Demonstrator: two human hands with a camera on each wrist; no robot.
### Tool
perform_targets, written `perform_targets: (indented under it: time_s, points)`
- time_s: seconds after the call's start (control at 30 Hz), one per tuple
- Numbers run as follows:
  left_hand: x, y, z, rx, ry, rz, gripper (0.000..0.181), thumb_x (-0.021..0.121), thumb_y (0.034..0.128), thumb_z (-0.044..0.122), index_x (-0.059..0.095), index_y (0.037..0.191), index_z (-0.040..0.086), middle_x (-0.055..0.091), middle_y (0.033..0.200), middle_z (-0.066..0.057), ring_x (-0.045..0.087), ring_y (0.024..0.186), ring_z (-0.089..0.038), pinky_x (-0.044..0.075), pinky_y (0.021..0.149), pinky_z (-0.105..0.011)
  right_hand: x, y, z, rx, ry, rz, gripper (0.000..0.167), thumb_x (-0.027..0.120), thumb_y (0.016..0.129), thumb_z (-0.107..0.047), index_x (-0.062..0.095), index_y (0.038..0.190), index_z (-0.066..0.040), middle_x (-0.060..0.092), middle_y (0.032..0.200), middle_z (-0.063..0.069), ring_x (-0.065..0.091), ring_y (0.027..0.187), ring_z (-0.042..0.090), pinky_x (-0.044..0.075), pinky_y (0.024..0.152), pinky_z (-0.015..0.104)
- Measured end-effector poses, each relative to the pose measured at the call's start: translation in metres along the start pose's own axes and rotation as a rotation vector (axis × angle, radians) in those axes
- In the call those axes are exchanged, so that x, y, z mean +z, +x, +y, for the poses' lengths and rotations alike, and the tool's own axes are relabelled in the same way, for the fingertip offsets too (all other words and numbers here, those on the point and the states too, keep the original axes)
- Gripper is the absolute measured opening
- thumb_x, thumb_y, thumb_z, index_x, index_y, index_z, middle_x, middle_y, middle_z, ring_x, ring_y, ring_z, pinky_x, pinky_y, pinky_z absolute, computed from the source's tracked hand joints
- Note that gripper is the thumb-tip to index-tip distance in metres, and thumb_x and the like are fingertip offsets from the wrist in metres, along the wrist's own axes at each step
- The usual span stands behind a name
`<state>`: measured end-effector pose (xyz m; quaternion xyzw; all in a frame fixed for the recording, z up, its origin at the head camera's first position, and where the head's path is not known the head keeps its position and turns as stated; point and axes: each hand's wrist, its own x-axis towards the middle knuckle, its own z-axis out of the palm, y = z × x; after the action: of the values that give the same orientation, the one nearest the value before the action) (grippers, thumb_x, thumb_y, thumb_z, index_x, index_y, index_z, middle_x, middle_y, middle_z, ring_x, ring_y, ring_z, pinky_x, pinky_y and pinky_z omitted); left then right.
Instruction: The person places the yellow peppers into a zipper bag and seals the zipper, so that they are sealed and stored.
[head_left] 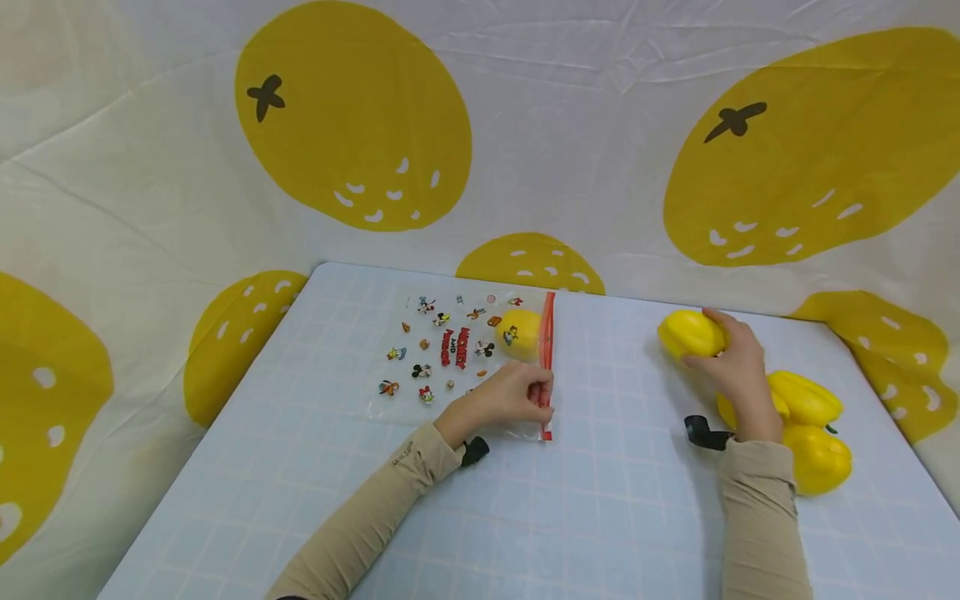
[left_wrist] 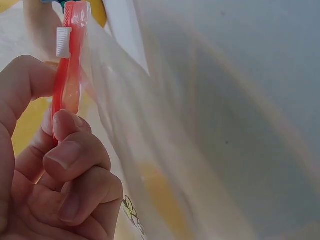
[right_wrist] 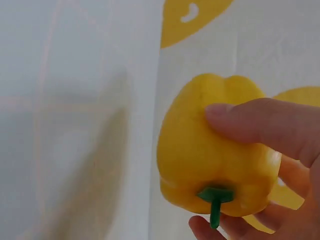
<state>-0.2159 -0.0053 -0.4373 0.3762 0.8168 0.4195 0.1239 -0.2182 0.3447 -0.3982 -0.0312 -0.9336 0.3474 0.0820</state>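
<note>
Pinching the zip bag (head_left: 459, 350) mid-frame, left hand (head_left: 516, 392) seemingly steadies its red edge (head_left: 548, 333); right hand (head_left: 738, 367) clasps a pepper (head_left: 686, 333), centre-right.

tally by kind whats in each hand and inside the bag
Yellow pepper, in the right hand: 1
Zip bag, pinched by the left hand: 1
Yellow item inside the bag, exact kind unclear: 1
Total: 3

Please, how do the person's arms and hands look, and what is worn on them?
The left sleeve and right sleeve are long and beige, the left one with small dark lettering. The left hand and right hand wear no gloves; a black device shows near each.
</note>
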Motion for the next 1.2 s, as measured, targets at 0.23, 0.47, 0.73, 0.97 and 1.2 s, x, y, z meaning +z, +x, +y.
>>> perform_targets:
  time_s: [0.23,0.47,0.73,0.97,1.2]
  points:
    - [0.000,0.000,-0.002,0.008,0.004,0.006,0.020,0.076,0.0812,0.006,0.057,0.075,0.010,0.050,0.062,0.004,0.047,0.059,-0.009,0.038,0.055,-0.019,0.015,0.006,-0.026,-0.061,0.222,0.000,0.082,0.076,0.085,-0.008,0.033,0.153,-0.014,0.031,0.153,0.017,0.034,0.124,0.036,0.034,0.096,0.050]
    - [-0.001,0.002,-0.002,0.035,0.002,0.019,0.020,0.076,0.0802,0.006,0.057,0.074,0.010,0.050,0.061,0.005,0.047,0.057,-0.008,0.037,0.054,-0.019,0.041,0.013,-0.054,-0.074,0.365,-0.074,0.087,0.078,0.081,-0.004,0.026,0.151,-0.008,0.031,0.152,0.016,0.030,0.134,0.037,0.030,0.108,0.059]
    - [-0.001,0.002,-0.002,0.059,-0.003,0.031,0.020,0.077,0.0793,0.005,0.058,0.074,0.010,0.050,0.060,0.005,0.047,0.056,-0.008,0.037,0.054,-0.019,0.078,0.016,-0.065,-0.158,0.408,-0.181,0.080,0.079,0.077,0.000,0.036,0.145,-0.005,0.040,0.147,0.016,0.036,0.132,0.035,0.032,0.108,0.060]
    - [-0.002,0.002,0.000,0.030,-0.038,0.027,0.022,0.077,0.0802,0.003,0.058,0.073,0.012,0.051,0.060,0.004,0.048,0.056,-0.010,0.038,0.054,-0.020,0.099,0.015,-0.062,-0.153,0.420,-0.277,0.080,0.078,0.076,-0.001,0.041,0.146,-0.011,0.042,0.146,0.014,0.040,0.126,0.036,0.032,0.108,0.059]
    - [-0.002,0.000,0.001,0.045,-0.024,0.026,0.019,0.077,0.0796,0.003,0.059,0.075,0.008,0.051,0.060,0.004,0.048,0.056,-0.010,0.037,0.054,-0.020,0.099,0.009,-0.067,-0.139,0.444,-0.305,0.079,0.077,0.075,0.002,0.044,0.146,-0.010,0.041,0.148,0.014,0.040,0.127,0.036,0.032,0.109,0.057]
